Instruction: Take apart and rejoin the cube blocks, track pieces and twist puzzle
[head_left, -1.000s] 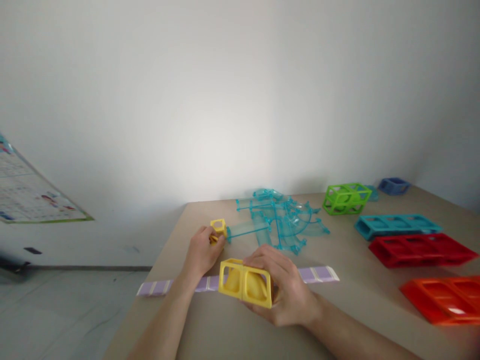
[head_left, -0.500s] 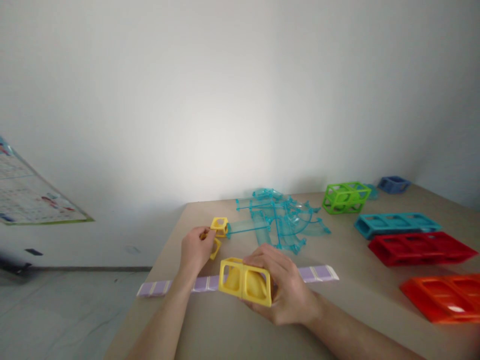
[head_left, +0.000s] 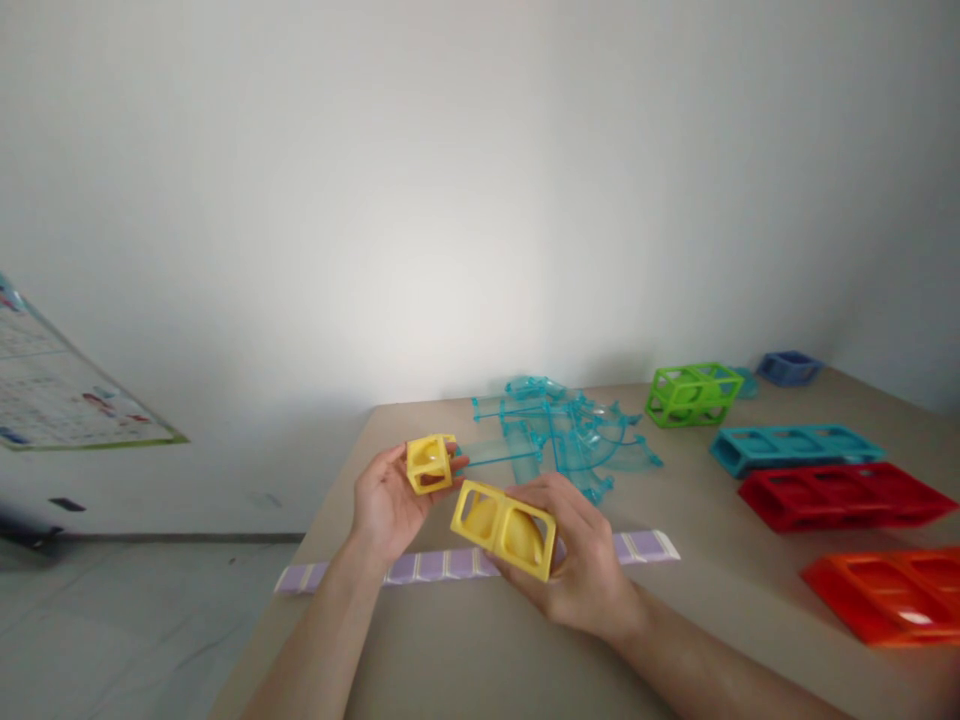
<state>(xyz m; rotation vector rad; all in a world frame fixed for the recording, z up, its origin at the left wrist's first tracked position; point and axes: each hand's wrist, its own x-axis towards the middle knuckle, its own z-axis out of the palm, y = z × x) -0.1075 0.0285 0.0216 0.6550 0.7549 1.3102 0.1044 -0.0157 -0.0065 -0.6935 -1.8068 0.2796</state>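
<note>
In my left hand [head_left: 390,508] is a small yellow open-frame cube block [head_left: 430,464], gripped between the thumb and fingers with the palm partly turned up. My right hand [head_left: 574,548] grips a longer yellow block with two round windows [head_left: 504,530] by its right end, tilted down to the right. The two yellow pieces are close together over the table, with a small gap visible between them. Behind them lies a loose pile of clear teal track pieces [head_left: 559,435]. Below the hands a purple segmented strip [head_left: 450,565] lies across the table.
To the right stand a green frame block [head_left: 691,395], a blue block [head_left: 789,368], a teal three-window block [head_left: 799,447], a red block [head_left: 844,496] and an orange block [head_left: 892,597]. A white wall [head_left: 480,200] rises behind the table [head_left: 450,660]. A poster [head_left: 67,375] hangs at left.
My left hand has turned palm-up and lifted the small yellow cube off the table. My right hand has raised the longer block slightly and tilted it, its right end lower.
</note>
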